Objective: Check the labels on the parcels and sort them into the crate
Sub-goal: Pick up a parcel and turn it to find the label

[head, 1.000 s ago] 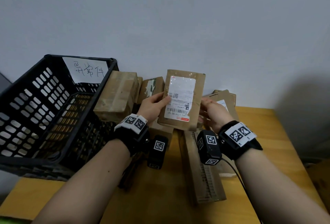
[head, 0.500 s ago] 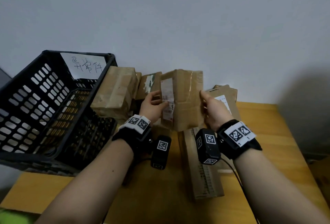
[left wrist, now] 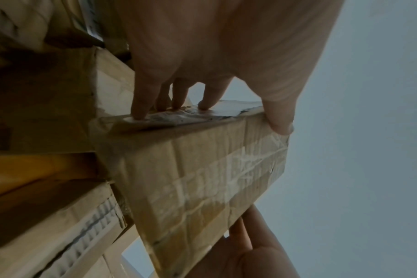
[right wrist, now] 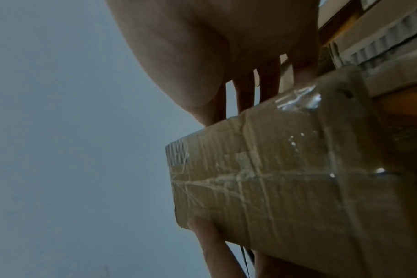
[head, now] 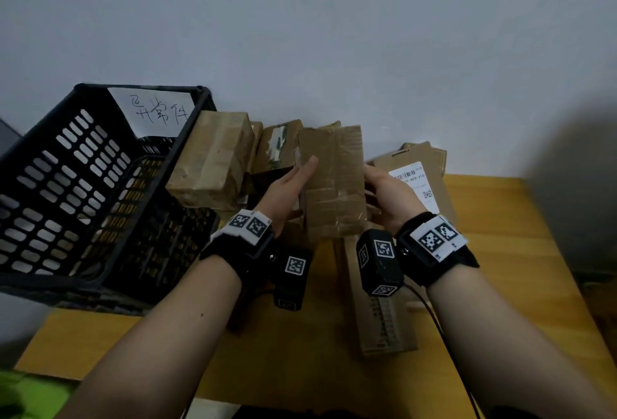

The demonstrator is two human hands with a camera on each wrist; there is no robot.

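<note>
I hold a small brown cardboard parcel (head: 334,184) upright between both hands, above the table's far edge. Its plain taped face is turned toward me. My left hand (head: 300,178) grips its left edge; in the left wrist view the fingertips (left wrist: 141,112) press the labelled face and the thumb lies on the taped side of the parcel (left wrist: 202,178). My right hand (head: 375,184) holds the right edge, with its fingers behind the parcel (right wrist: 286,178). The black plastic crate (head: 86,191) with a handwritten paper sign (head: 157,111) stands to the left, tilted up.
Several more brown parcels lean against the wall: a large box (head: 213,158), one with camouflage tape (head: 277,144), and flat ones with a white label (head: 414,181) at the right. A long parcel (head: 380,321) lies on the wooden table (head: 500,251) below my wrists.
The parcel has been turned between my hands: its white label faced me before, swung off to the left, and the plain taped back faces me now.
</note>
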